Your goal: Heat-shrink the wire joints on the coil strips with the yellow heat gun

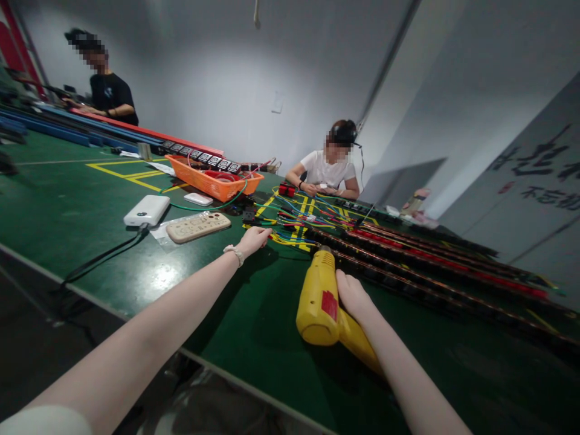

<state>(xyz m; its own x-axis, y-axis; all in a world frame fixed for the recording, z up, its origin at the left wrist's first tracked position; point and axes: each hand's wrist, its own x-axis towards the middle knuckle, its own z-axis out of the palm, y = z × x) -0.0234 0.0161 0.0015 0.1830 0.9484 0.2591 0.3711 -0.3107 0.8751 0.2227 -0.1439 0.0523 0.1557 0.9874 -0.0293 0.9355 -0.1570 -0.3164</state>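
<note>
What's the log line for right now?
left hand: at wires | right hand: at yellow heat gun | orange basket: on green table

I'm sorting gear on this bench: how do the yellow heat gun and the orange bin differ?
Form: the heat gun has a rounded body and a handle; the bin is open-topped, with things inside.
Marking: the heat gun bears a red patch; the bin's near wall shows none.
Place: the heat gun is right by the right hand; the bin sits farther off.
Both are brightly coloured.
</note>
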